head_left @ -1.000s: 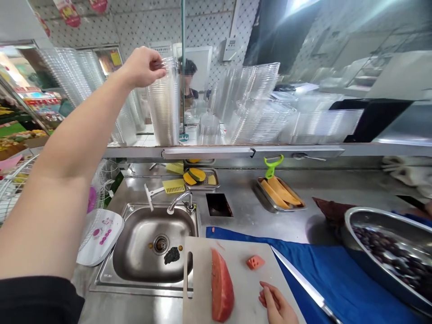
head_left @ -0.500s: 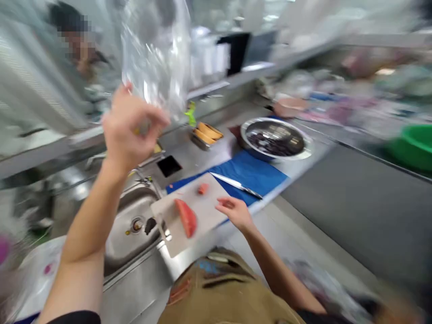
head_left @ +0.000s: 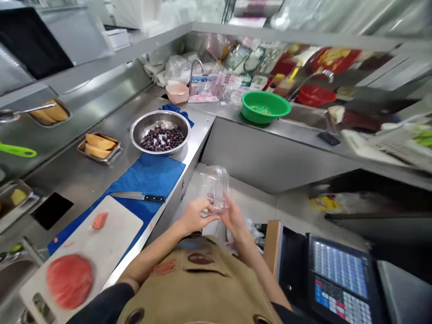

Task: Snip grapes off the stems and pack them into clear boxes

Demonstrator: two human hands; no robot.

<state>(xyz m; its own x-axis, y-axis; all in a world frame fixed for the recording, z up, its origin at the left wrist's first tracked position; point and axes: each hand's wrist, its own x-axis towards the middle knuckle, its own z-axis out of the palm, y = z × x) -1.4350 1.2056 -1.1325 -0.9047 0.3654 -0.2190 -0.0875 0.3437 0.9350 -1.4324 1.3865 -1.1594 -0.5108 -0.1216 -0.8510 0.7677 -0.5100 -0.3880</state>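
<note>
Both hands meet in front of my apron around a clear plastic container (head_left: 216, 182), possibly a nested stack. My left hand (head_left: 195, 213) has its fingers and thumb closed at the container's near end. On the other side, my right hand (head_left: 234, 218) grips it with the fingers along its wall. To the left, a white cutting board (head_left: 118, 225) carries a large piece of watermelon (head_left: 70, 281) and a small watermelon chunk (head_left: 100, 220). A knife with a black handle (head_left: 140, 196) lies on the blue cloth (head_left: 151, 173) beside the board.
A steel bowl of dark round fruit (head_left: 160, 132) and a small tray of orange-yellow slices (head_left: 99, 146) stand on the counter. Farther back are a green basin (head_left: 265, 105) and a pink bowl (head_left: 177, 92). A keypad machine (head_left: 340, 279) stands low at the right.
My view has swung to the right. My left hand has come down from up high with the clear plastic, and my right hand has left the cutting board's edge and joined it on the container.
</note>
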